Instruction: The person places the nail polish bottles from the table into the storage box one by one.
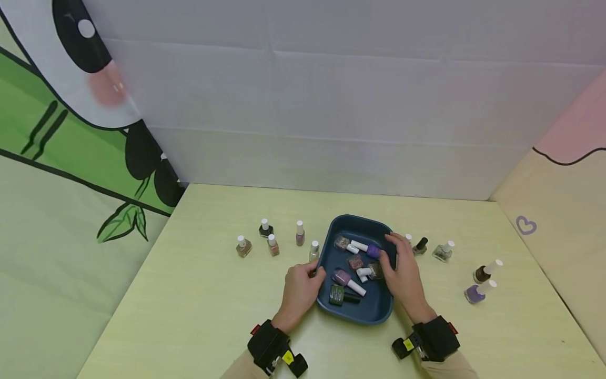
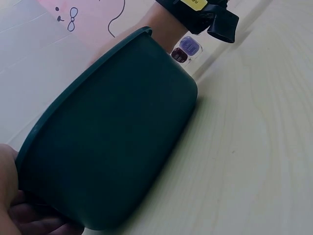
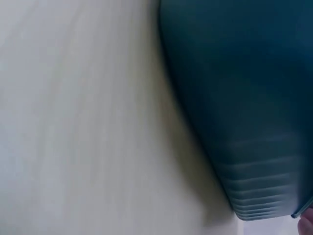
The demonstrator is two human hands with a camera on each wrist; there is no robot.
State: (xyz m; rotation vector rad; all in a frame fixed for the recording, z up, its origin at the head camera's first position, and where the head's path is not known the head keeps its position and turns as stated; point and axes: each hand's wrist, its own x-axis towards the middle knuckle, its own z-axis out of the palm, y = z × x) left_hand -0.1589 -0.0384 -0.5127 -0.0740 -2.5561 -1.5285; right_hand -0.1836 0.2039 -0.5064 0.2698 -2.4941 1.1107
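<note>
A dark blue plastic bin (image 1: 357, 316) is between both hands in the head view. My left hand (image 1: 303, 287) grips its left rim, with thumb on the rim and fingers beneath in the left wrist view. My right hand (image 1: 404, 279) holds the right rim, thumb inside. Several nail polish bottles lie in the bin, among them a purple one (image 1: 373, 251), a mauve one (image 1: 341, 276), a dark green one (image 1: 336, 296) and a glittery one (image 1: 342, 242). The bin's outer wall (image 2: 112, 132) fills much of the left wrist view. Whether its base touches the table is unclear.
Several nail polish bottles stand left of the bin, including a brown one (image 1: 243, 248) and a black one (image 1: 265, 230). To the right are a clear one (image 1: 442, 253), a dark one (image 1: 482, 274) and a violet one (image 1: 474, 294). A white panel (image 1: 331, 105) borders the table's back.
</note>
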